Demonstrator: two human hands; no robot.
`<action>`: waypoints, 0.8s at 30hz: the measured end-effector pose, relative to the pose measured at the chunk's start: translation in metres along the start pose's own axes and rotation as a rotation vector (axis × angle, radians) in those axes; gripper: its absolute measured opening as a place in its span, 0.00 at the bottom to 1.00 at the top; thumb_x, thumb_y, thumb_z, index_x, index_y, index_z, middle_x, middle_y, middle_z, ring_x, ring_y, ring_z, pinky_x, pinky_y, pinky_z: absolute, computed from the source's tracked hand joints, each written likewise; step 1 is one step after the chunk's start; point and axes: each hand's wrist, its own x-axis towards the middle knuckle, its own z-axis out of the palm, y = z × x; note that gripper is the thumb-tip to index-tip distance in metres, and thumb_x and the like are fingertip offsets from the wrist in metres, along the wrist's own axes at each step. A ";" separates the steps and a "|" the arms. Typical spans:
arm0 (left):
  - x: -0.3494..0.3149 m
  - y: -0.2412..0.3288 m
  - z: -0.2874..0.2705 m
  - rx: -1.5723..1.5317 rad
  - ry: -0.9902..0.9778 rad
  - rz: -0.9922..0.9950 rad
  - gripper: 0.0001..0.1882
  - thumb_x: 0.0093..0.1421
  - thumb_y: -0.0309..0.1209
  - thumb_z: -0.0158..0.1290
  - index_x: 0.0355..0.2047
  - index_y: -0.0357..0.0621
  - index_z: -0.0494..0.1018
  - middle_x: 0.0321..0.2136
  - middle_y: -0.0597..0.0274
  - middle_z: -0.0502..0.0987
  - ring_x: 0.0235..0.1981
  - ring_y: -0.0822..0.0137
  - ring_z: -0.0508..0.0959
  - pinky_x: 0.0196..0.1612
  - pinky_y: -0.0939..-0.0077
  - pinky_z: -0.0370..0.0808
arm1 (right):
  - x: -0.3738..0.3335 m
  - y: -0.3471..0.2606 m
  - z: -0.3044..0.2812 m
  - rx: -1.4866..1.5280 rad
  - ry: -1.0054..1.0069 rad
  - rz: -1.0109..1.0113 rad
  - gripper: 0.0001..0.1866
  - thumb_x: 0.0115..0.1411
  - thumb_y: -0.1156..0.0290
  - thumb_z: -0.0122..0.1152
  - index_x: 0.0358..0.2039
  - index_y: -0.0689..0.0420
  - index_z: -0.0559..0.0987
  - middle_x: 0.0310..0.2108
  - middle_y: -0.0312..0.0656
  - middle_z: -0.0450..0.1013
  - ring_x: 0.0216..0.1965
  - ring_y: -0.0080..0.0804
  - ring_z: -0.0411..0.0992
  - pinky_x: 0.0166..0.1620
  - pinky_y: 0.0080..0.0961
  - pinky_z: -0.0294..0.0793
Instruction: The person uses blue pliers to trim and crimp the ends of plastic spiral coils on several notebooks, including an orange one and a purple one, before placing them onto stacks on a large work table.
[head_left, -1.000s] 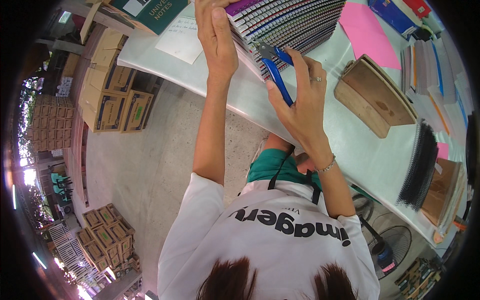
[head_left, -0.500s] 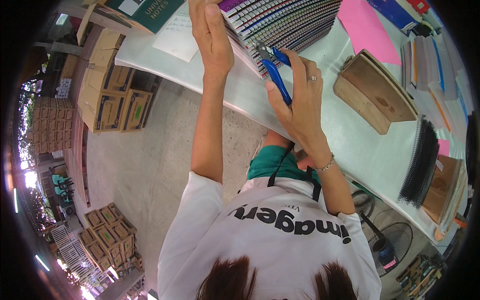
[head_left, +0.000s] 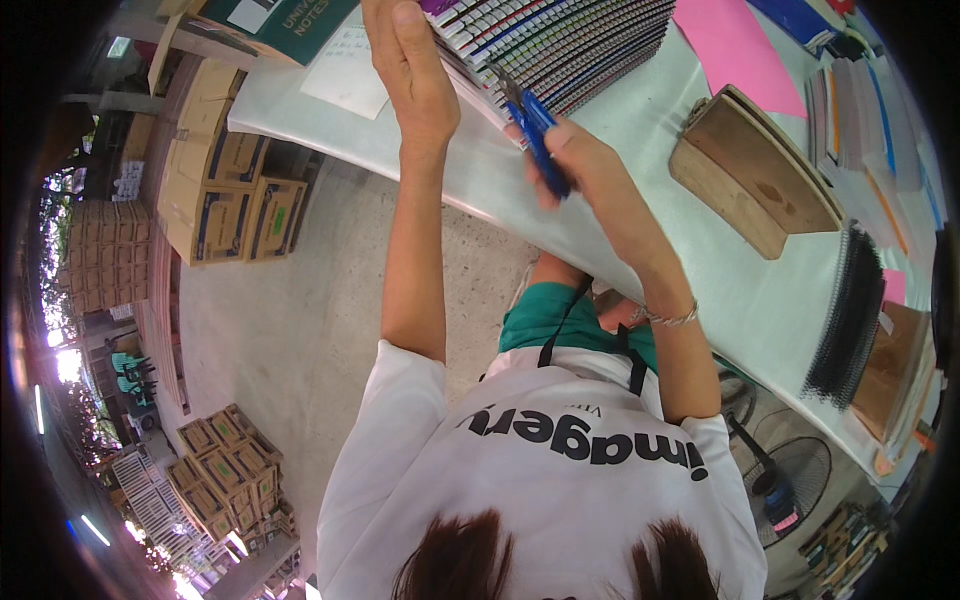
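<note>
At the top of the view lies a stack of spiral-bound notebooks, its coiled wire edges toward me. My left hand holds the stack at its left end, the fingertips partly cut off by the upper edge of the picture. In my right hand is a pair of blue-handled cutting pliers, the handles squeezed close together. The plier jaws are at the coil ends along the near left edge of the stack. Whether they bite on a wire is too small to tell.
A wooden angled block stands on the white table to the right. Beyond it are pink paper, stacked books and black binding coils. A written sheet and a green box lie left. Cartons stand on the floor.
My right hand has turned over and drawn the plier handles together; the jaws have shifted slightly up and left. My left hand and the notebook stack have moved a little left in view.
</note>
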 end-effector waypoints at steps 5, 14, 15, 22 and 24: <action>0.000 0.002 0.000 0.018 -0.011 -0.008 0.28 0.73 0.42 0.27 0.44 0.37 0.75 0.50 0.49 0.73 0.63 0.49 0.61 0.67 0.56 0.51 | -0.003 0.027 0.014 -1.067 0.560 -0.626 0.31 0.57 0.59 0.61 0.58 0.59 0.68 0.45 0.50 0.67 0.44 0.46 0.64 0.46 0.39 0.63; 0.001 0.001 0.001 0.017 -0.011 0.004 0.28 0.73 0.43 0.27 0.45 0.36 0.74 0.51 0.49 0.72 0.63 0.49 0.61 0.67 0.56 0.52 | -0.003 0.028 0.019 -0.428 0.311 -0.368 0.27 0.61 0.60 0.58 0.56 0.60 0.69 0.41 0.50 0.70 0.39 0.40 0.68 0.44 0.35 0.67; 0.000 0.001 0.002 0.012 0.000 -0.003 0.28 0.73 0.43 0.27 0.45 0.36 0.74 0.51 0.49 0.72 0.63 0.49 0.61 0.67 0.56 0.52 | -0.004 0.028 0.018 -0.484 0.335 -0.396 0.26 0.61 0.60 0.58 0.56 0.60 0.69 0.41 0.50 0.70 0.39 0.40 0.68 0.43 0.35 0.67; 0.004 0.001 0.000 0.036 -0.025 0.025 0.30 0.73 0.44 0.26 0.46 0.35 0.74 0.52 0.48 0.71 0.63 0.50 0.62 0.67 0.57 0.51 | -0.004 0.043 0.013 -1.022 0.616 -0.611 0.28 0.59 0.57 0.60 0.56 0.60 0.70 0.43 0.50 0.68 0.41 0.42 0.65 0.45 0.38 0.63; 0.003 0.000 0.001 0.032 -0.020 0.025 0.30 0.73 0.44 0.26 0.47 0.35 0.74 0.52 0.48 0.71 0.63 0.50 0.62 0.67 0.58 0.51 | -0.002 0.049 0.013 -1.082 0.663 -0.641 0.30 0.58 0.57 0.61 0.56 0.60 0.69 0.44 0.51 0.67 0.42 0.43 0.64 0.46 0.39 0.62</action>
